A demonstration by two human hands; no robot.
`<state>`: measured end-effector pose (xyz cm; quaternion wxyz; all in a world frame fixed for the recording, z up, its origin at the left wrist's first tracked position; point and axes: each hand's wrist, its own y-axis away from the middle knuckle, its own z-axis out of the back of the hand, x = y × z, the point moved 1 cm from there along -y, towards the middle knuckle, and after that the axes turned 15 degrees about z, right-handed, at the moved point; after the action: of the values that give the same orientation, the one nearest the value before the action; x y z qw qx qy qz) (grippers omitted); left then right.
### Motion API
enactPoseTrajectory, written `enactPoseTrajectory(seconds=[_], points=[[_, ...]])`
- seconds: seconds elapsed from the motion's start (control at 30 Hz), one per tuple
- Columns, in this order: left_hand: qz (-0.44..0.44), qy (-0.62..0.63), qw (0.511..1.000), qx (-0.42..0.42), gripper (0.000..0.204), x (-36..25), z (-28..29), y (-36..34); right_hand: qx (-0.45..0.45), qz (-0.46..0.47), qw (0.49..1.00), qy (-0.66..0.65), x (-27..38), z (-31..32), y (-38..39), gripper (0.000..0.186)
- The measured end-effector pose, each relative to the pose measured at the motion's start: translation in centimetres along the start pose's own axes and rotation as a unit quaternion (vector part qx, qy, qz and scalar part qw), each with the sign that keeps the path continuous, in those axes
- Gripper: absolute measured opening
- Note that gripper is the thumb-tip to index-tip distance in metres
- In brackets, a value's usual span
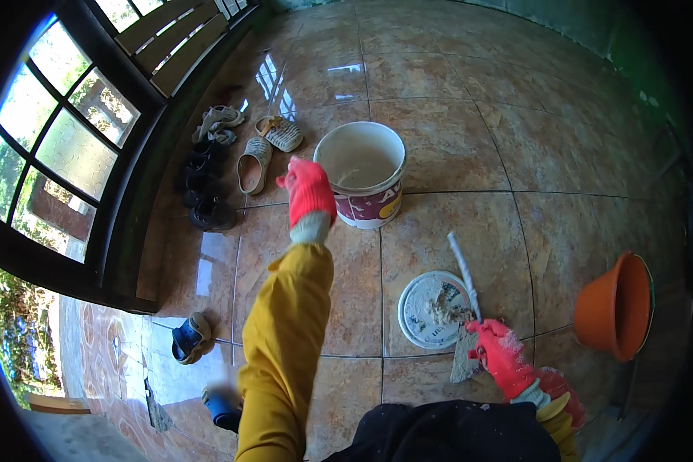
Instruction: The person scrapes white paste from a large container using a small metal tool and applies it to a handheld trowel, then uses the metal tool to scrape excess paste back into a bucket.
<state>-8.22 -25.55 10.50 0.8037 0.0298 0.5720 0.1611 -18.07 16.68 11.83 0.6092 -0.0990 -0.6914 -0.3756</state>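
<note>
My left hand (309, 189), in a pink knitted glove, reaches forward beside the left rim of a white bucket (368, 205) with a purple band. Its fingers are curled in, and whatever they may hold is hidden. At the lower right my right hand (507, 360), in a pink glove dusted white, is closed on a flat scraper (463, 360) smeared with pale paste. Just left of that hand lies a round white lid (413, 323) bearing a lump of greyish paste (443, 309). A thin white stick (463, 266) slants from beside the lid toward the right hand.
An orange tub (604, 308) lies tipped on its side at the right. Beige clogs (254, 165), dark shoes (210, 213) and a blue shoe (191, 339) stand along the left. Behind them are a dark-framed window (77, 123) and a slatted wooden piece (177, 46). The floor is brown tile.
</note>
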Motion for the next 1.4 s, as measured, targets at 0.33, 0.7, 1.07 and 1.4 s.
enactPoseTrajectory(seconds=[0.33, 0.7, 1.07, 1.4], points=[[-0.191, -0.259, 0.944, 0.069, 0.027, -1.1, -2.6, 6.1, 0.019, 0.183, 0.931, 0.314, 4.7, 1.6, 2.9, 0.04], [-0.128, -0.23, 0.955, 0.14, 0.04, 3.2, 0.8, 14.4, 0.005, 0.373, 0.569, 0.733, 8.0, -2.3, -7.6, 0.038], [-0.119, -0.22, 0.952, 0.178, 0.059, 3.4, 0.3, 16.6, 0.131, 0.229, 0.682, 0.683, 3.8, -4.8, -12.0, 0.016], [-0.322, -0.311, 0.884, 0.132, 0.031, 4.6, 0.0, 17.6, 0.1, 0.251, 0.732, 0.625, 1.3, -3.3, -12.3, 0.021]])
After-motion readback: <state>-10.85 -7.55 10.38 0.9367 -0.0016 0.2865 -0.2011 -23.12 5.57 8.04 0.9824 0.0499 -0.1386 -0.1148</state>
